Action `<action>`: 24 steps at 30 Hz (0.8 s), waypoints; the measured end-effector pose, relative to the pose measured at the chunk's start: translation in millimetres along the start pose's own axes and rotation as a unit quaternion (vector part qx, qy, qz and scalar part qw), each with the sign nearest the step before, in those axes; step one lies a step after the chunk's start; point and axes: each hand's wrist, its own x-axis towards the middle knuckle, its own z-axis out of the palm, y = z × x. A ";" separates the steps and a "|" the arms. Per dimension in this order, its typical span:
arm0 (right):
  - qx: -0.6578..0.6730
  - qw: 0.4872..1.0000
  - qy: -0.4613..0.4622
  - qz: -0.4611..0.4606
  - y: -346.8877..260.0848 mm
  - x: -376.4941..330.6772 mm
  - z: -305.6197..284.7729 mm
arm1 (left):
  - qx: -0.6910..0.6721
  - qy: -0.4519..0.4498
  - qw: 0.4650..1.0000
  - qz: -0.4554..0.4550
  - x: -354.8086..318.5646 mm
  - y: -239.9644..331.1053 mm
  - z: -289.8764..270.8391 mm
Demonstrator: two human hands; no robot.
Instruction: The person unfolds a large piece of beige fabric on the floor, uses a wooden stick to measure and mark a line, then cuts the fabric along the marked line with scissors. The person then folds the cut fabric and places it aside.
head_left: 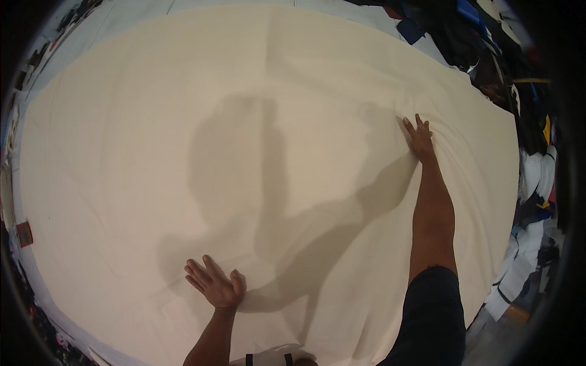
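Observation:
A large sheet of cream fabric (pixel 140 140) lies spread over a wide table. My left hand (pixel 215 285) rests on it near the front, fingers stretched out and thumb apart, holding nothing. Farther off to the right, my right hand (pixel 419 137) presses on the cloth with its fingers spread. Creases run through the fabric around and beyond the right hand and down its right side. The left part of the cloth looks smoother, with a few faint wrinkles. Shadows of my head and arms fall across the middle.
Pale table surface (pixel 213 2) shows along the far edge. Dark cloth pieces (pixel 430 30) heap at the far right, and white bundles with black bands (pixel 519 268) lie beyond the right edge. A small reddish-brown block (pixel 24 234) sits at the left edge.

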 end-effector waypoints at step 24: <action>-0.003 0.997 0.035 0.068 78.0 -663.1 145.1 | 0.034 0.031 0.999 -0.014 -11.8 3.8 14.8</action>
